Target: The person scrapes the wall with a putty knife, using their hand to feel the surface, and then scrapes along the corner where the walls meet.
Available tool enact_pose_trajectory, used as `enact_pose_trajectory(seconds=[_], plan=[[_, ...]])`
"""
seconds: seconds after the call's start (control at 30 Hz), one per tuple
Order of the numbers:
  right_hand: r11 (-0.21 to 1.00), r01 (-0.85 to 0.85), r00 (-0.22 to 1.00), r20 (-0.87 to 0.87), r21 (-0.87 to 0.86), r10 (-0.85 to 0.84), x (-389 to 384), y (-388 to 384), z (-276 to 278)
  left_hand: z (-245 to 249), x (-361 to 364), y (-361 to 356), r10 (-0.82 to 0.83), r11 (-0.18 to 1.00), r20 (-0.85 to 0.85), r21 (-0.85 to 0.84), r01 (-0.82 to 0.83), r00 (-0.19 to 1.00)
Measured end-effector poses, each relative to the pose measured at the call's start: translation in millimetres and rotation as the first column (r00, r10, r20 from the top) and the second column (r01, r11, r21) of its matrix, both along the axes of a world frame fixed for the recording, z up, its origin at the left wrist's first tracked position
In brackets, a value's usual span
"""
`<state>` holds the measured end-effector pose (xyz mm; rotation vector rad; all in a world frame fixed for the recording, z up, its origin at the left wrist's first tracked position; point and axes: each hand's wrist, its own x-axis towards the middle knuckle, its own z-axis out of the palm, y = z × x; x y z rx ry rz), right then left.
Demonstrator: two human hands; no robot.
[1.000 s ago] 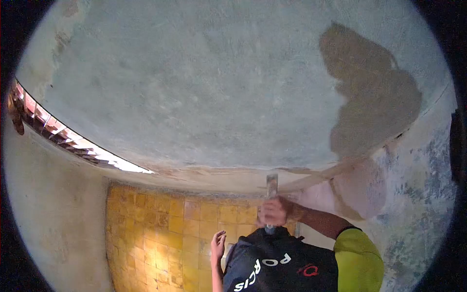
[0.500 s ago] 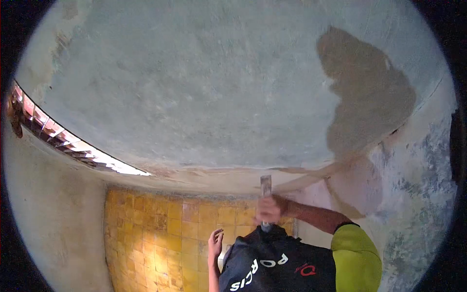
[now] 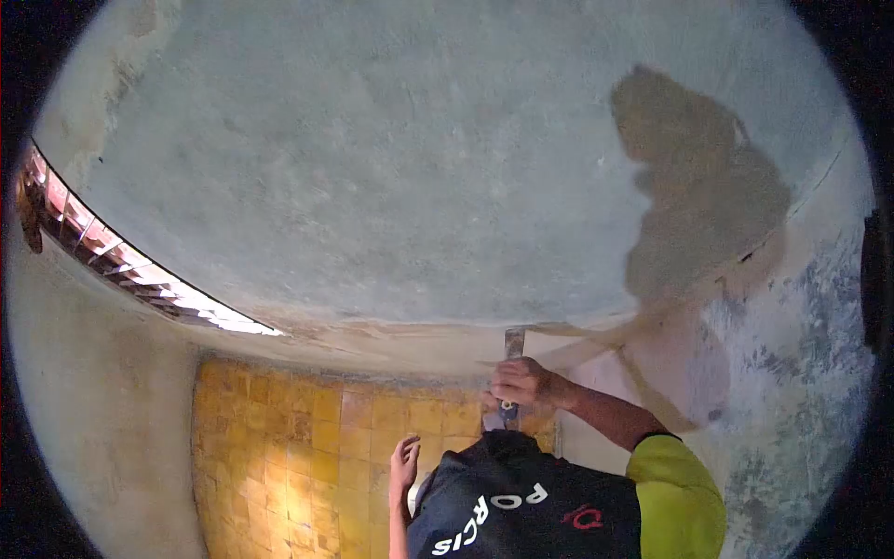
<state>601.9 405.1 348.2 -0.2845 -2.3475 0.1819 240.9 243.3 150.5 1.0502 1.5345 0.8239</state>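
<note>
Raised a little since the earlier frames, the right hand [image 3: 521,382] is now seen closer under the seam where the rough grey-green plaster ceiling [image 3: 372,168] meets the wall. At far left a bright louvred window slit [image 3: 140,270] is seen, then a wall of square yellow ceramic tiles [image 3: 279,438]. Beside the tiles the left hand [image 3: 406,461] is held up with fingers spread, and nothing is gripped in it. Just right of it, a narrow, grey, flat-bladed metal scraper [image 3: 514,342] is clasped by the right hand, whose fingers are wrapped fully round the handle. The scraper's long axis is set almost upright in the view, blade pointing up, its tip touching the seam; the handle end is seen below the fist. It is judged light and stiff, with a thin edge best avoided, so hold is best taken at the handle. Farther right, a large tan, damp-looking patch [image 3: 698,205] is spread across the ceiling.
</note>
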Motion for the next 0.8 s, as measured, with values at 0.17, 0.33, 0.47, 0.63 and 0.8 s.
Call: enact_pose_trajectory(seconds=[0.17, 0.33, 0.47, 0.63, 0.8], plan=[[0.927, -0.003, 0.997, -0.069, -0.376, -0.024, 13, -2, -21, 13, 4, 4, -0.026, 1.000, -0.053, -0.020, 0.025, 0.998], [0.997, 0.064, 0.996, -0.060, -0.052, -0.067, 4, -12, -3, 4, 8, 2, -0.026, 1.000, -0.002, -0.016, 0.026, 1.000], [0.984, 0.148, 0.973, -0.163, -0.104, -0.164, 17, -11, -16, 2, 11, 0, -0.024, 1.000, -0.056, 0.007, 0.025, 0.998], [0.830, 0.277, 0.857, -0.267, -0.484, -0.441, 15, -8, -46, 1, 8, -10, -0.043, 0.999, -0.029, -0.021, 0.042, 0.999], [0.926, 0.020, 0.892, -0.412, -0.378, -0.188, 14, -15, -31, 9, 8, -14, 0.004, 0.999, -0.052, -0.054, -0.007, 0.999]])
